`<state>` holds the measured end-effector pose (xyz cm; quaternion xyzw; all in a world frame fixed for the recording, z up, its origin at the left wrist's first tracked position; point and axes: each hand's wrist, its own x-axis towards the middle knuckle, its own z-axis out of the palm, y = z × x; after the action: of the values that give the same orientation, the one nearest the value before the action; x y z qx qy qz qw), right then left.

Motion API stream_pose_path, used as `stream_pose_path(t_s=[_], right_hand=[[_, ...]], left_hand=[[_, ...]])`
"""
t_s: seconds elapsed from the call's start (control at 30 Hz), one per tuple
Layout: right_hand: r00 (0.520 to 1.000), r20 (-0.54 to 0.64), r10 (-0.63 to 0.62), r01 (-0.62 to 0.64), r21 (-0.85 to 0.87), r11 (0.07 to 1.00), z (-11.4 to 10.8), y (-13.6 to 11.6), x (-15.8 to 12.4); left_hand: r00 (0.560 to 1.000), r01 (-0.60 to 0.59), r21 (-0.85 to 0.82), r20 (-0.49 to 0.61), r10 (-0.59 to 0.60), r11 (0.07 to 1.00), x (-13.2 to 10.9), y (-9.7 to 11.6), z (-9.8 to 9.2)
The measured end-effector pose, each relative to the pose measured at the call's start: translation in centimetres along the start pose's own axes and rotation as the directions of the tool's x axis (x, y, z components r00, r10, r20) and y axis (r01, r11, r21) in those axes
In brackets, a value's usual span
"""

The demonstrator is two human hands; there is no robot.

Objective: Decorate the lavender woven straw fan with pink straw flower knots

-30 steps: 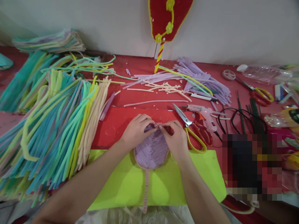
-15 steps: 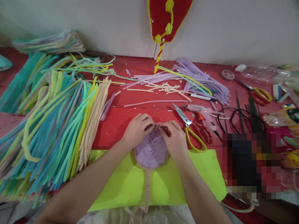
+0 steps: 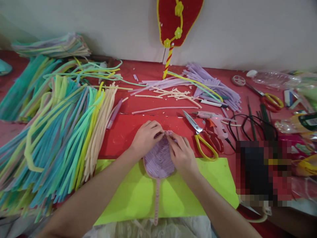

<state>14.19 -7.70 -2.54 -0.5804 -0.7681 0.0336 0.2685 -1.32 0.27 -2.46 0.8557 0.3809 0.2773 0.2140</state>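
A purple leaf-shaped fan (image 3: pixel 158 162) made of pipe cleaners lies between my hands, its pale pink twisted handle (image 3: pixel 157 201) pointing toward me. My left hand (image 3: pixel 148 137) pinches the fan's far tip from the left. From the right, my right hand (image 3: pixel 182 150) pinches the same tip, thumb and forefinger close to the left fingertips. The fingers partly cover the tip, so its fine detail is hidden. Beneath the fan is a bright yellow-green sheet (image 3: pixel 119 198). Scissors (image 3: pixel 200 135) with yellow and red handles lie just right of my right hand.
Bundles of coloured pipe cleaners (image 3: pixel 56 142) fill the left side. Purple pipe cleaners (image 3: pixel 213 82) and short cream pieces (image 3: pixel 177 93) lie at the back. A pink glue gun (image 3: pixel 218 124), a second pair of scissors (image 3: pixel 269 99) and a plastic bottle (image 3: pixel 277 79) are on the right.
My right hand has turned slightly, its fingers now straighter and more bunched at the fan's tip. My left hand stays almost in place on the tip.
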Motion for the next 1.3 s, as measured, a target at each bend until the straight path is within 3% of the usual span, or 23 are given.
stream_pose_path(t_s=[0.23, 0.4, 0.53, 0.63, 0.83, 1.0, 1.13, 1.3], right_hand=[[0.994, -0.073, -0.085, 0.08, -0.071, 0.994, -0.2, -0.7, 0.5], [0.994, -0.077, -0.076, 0.07, -0.075, 0.995, 0.2, -0.7, 0.3], [0.996, -0.071, -0.061, 0.053, -0.1, 0.994, 0.4, -0.8, 0.0], [0.994, -0.087, -0.064, 0.052, -0.133, 0.99, 0.5, -1.0, 0.0], [0.995, -0.091, -0.038, 0.021, -0.182, 0.983, 0.5, -1.7, 0.0], [0.997, -0.076, -0.014, -0.002, -0.202, 0.979, 0.7, -1.9, -0.1], [0.995, -0.1, -0.004, -0.01, -0.137, 0.99, 0.7, -1.6, -0.3], [0.991, -0.134, 0.003, -0.011, -0.054, 0.998, 0.8, -1.3, -0.6]], left_hand=[[0.997, 0.072, -0.032, 0.03, -0.071, 0.997, 0.0, 0.2, -0.2], [0.983, 0.181, -0.212, 0.02, -0.181, 0.96, 0.1, 0.2, -0.4], [0.927, 0.297, -0.459, -0.072, -0.368, 0.837, 0.0, -0.1, -0.6], [0.892, 0.322, -0.527, -0.11, -0.439, 0.787, 0.0, -0.3, -0.6], [0.896, 0.327, -0.481, -0.117, -0.429, 0.813, 0.0, -0.1, -0.6], [0.928, 0.297, -0.374, -0.102, -0.358, 0.879, -0.2, 0.2, -0.7], [0.938, 0.288, -0.323, -0.094, -0.333, 0.902, -0.5, 0.4, -0.8], [0.978, 0.19, -0.165, -0.057, -0.202, 0.968, -0.6, 0.6, -0.9]])
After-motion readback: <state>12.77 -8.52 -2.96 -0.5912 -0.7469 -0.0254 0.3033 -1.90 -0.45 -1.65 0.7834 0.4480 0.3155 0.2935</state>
